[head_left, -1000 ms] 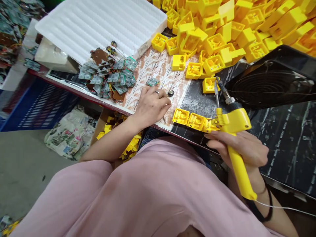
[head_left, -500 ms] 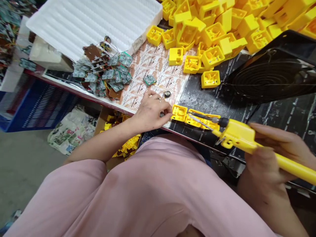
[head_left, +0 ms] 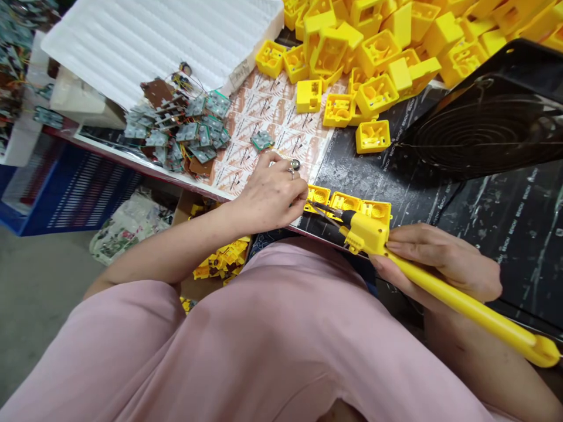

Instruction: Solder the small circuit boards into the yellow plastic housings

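Note:
My right hand (head_left: 444, 264) is wrapped round a yellow soldering gun (head_left: 369, 231), its long handle reaching to the lower right. The dark iron and the thin feed tube beside it point left, their tips at the leftmost yellow plastic housing (head_left: 321, 192). My left hand (head_left: 277, 190) is closed at that housing's left side, fingertips curled down; what they pinch is hidden. A middle housing (head_left: 345, 202) and a right housing (head_left: 377, 211) continue the row along the table edge. Just beyond my left hand lie a small round part (head_left: 295, 164) and a circuit board (head_left: 262, 140) with thin wires.
Yellow housings (head_left: 378, 94) are heaped at the back. A black fan (head_left: 479, 117) stands at the right. Piled circuit boards (head_left: 189, 132) lie beside a white foam sheet (head_left: 167, 41). A blue crate (head_left: 74, 181) and a box of yellow parts (head_left: 224, 258) sit below the table edge.
My right hand has brought the soldering gun left, so its tips moved from the middle housing to the leftmost one. My left fingers have curled in more at that housing.

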Tool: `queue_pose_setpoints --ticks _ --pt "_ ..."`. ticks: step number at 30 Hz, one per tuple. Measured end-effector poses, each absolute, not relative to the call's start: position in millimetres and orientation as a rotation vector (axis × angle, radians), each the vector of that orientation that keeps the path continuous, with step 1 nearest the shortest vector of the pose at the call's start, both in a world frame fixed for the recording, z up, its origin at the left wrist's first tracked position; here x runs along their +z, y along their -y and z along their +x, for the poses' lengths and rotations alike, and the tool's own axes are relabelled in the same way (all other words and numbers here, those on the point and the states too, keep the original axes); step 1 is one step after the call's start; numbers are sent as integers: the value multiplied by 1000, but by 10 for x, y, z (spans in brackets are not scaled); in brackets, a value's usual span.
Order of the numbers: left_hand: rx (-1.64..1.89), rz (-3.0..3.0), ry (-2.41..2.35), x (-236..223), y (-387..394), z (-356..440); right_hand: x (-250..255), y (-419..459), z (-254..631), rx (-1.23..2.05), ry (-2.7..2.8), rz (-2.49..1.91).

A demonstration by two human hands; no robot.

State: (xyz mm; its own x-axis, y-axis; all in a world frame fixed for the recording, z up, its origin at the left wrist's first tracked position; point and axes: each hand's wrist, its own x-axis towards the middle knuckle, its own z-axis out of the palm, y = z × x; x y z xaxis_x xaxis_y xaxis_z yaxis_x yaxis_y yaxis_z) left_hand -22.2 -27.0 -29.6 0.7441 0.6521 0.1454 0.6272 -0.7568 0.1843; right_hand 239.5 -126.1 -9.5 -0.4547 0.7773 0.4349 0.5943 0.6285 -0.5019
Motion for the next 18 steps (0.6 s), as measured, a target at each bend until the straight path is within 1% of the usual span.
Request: queue_pose_setpoints --ticks 2,7,12,18 --pt "281 2851 -1010 -290 258 -215 -106 1234 2385 351 2225 -1023" --pt "233 2914 -980 -269 232 -201 -145 1277 2395 367 2048 -1070" --pt "177 2929 -969 -250 223 -215 -140 1301 2484 302 2044 -1054" --pt "133 2905 -979 -220 214 -216 -263 1336 2437 328 1946 -1077"
